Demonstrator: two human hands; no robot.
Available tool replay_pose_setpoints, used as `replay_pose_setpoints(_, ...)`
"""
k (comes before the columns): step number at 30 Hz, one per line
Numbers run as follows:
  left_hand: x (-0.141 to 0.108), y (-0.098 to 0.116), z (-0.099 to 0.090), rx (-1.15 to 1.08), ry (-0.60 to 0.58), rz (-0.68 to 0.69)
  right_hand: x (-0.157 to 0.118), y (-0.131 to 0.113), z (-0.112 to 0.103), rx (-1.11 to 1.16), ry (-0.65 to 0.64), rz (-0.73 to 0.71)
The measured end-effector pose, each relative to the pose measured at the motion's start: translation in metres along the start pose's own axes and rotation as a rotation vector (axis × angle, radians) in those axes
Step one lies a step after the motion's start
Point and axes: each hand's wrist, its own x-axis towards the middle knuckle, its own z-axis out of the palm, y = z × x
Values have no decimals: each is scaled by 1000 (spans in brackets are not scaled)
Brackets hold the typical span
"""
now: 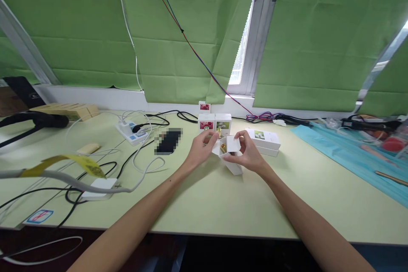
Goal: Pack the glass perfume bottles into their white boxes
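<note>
A small white carton (pixel 233 166) is tilted over the table with its top flaps open. My right hand (pixel 250 153) grips the carton, fingers at a raised flap and thumb along its side. A gold-coloured round piece (pixel 223 148) shows inside the carton's mouth. My left hand (pixel 204 146) is closed in a pinch at the carton's left side, with a small shiny gold-coloured piece (pixel 219 132) at its fingertips; its exact kind is too small to tell. Just behind stand a white box with a red picture (pixel 206 121) and a white box with a flower picture (pixel 224 122).
White boxes (pixel 267 141) lie stacked to the right. A power strip (pixel 130 132), a white adapter (pixel 100 187), tangled cables and a blurred dark phone-like object (pixel 168 141) occupy the left. A blue sheet (pixel 344 153) covers the right side. Green blinds (pixel 191 68) hang behind.
</note>
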Motion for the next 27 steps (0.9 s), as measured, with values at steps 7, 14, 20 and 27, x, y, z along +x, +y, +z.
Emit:
replay_pose_setpoints(7, -5, 2, 2, -112, -5, 34, -1, -4, 7, 106, 6, -2)
replay_pose_setpoints(14, -10, 8, 2, -79, -7, 69, -3, -11, 8, 189, -9, 71)
replay_pose_setpoints(20, -12, 10, 3, -101, -4, 96, -4, -8, 9, 249, 0, 102)
replay_pose_setpoints(27, -13, 10, 3, -68, 2, 95, -2, -8, 9, 269, -21, 60)
